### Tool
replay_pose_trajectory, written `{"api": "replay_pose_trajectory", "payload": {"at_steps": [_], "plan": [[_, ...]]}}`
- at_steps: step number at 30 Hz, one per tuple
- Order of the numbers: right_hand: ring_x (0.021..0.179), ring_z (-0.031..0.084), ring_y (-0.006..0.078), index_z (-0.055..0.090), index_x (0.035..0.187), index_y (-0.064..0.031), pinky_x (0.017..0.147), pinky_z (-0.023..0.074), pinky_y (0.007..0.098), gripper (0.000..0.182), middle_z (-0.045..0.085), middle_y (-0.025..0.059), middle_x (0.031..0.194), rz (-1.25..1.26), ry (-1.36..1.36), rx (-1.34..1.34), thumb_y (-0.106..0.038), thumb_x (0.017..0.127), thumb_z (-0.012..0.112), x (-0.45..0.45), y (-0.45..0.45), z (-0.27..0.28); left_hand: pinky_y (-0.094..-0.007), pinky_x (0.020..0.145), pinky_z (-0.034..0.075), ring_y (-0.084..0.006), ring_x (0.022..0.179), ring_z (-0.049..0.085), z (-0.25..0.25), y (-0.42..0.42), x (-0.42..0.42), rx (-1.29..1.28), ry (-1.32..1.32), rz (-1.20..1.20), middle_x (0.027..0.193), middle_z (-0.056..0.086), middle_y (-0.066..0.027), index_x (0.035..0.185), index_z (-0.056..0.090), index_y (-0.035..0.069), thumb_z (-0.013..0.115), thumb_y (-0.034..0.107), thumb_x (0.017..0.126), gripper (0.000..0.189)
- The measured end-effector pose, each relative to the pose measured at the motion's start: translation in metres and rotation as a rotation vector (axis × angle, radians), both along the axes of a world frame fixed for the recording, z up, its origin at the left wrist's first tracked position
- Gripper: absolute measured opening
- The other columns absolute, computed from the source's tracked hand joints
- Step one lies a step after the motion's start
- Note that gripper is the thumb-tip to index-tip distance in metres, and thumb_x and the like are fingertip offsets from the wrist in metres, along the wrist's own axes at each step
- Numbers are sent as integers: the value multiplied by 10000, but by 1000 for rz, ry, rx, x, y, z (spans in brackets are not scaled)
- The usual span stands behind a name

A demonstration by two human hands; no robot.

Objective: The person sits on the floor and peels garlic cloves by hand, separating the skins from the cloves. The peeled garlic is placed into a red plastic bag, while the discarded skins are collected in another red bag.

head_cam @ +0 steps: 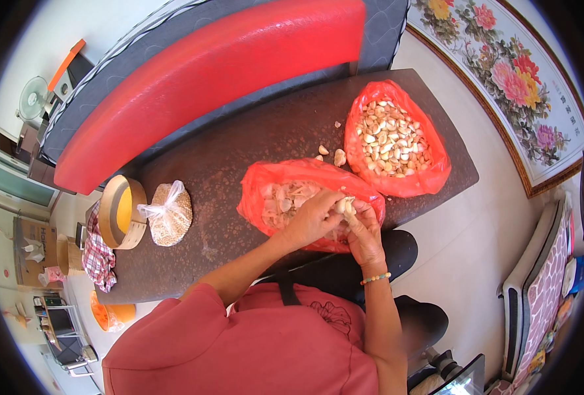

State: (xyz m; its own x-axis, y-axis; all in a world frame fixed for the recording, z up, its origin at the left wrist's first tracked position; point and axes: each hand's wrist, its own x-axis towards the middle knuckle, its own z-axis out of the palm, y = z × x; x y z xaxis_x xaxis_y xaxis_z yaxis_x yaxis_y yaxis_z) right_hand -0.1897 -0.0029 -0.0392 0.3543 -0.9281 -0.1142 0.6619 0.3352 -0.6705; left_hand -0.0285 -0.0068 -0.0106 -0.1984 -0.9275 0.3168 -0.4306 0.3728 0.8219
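Note:
A partly peeled garlic bulb (345, 206) is held up between my two hands. My left hand (314, 217) pinches it from one side, while the fingers and thumb of my right hand (365, 231) grip the other. Beneath them lies an open red plastic bag (257, 180) with papery garlic skins (284, 200) inside. Beyond it, to the right, a second red bag (432, 170) is full of loose garlic cloves (391, 138). A small piece of garlic (340, 157) and a clove (323, 149) rest on the dark tabletop (223, 148) between the bags.
At the table's left stand a tied clear bag of beans or grain (172, 217) and a round wooden sieve (136, 234), near a checked cloth (97, 256). An orange bin (124, 312) is on the floor. A red padded backrest (213, 74) runs along the far side.

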Motion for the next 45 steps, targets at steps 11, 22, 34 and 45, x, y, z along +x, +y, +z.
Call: {"api": "replay_pose_trajectory", "payload": {"at_steps": [11,22,34,45], "plan": [[891,619,201,426,1273,-67,726,558,326,486,576,87,1089,-64,53,21,-102,846,655,5,1,-3,-285,695,480,-173,755,585,3,-3,1,157,109,-89,891,619,-70,1057,614,4,601,57,835,228],[849,619,189,425,1270,-15,674,545,284,410,585,102,1061,-23,109,105,-124,903,571,4,-1,-2,-320,735,507,-191,899,588,40,-122,-25,855,952,-65,1009,575,-98,994,552,29,583,215,882,219],[940,605,129,426,1322,-20,792,512,246,603,609,59,1103,-66,74,-14,18,782,691,-3,0,-6,-290,854,469,-175,971,593,46,-59,-17,446,415,-86,1032,625,-93,1095,594,-12,492,150,942,245],[980,567,115,386,1358,-37,827,489,249,613,567,38,1141,-3,-5,-16,49,800,624,-2,0,-4,-370,910,440,-282,1091,545,39,0,-9,39,-70,-206,1109,587,-117,1147,589,65,691,64,734,426]]}}
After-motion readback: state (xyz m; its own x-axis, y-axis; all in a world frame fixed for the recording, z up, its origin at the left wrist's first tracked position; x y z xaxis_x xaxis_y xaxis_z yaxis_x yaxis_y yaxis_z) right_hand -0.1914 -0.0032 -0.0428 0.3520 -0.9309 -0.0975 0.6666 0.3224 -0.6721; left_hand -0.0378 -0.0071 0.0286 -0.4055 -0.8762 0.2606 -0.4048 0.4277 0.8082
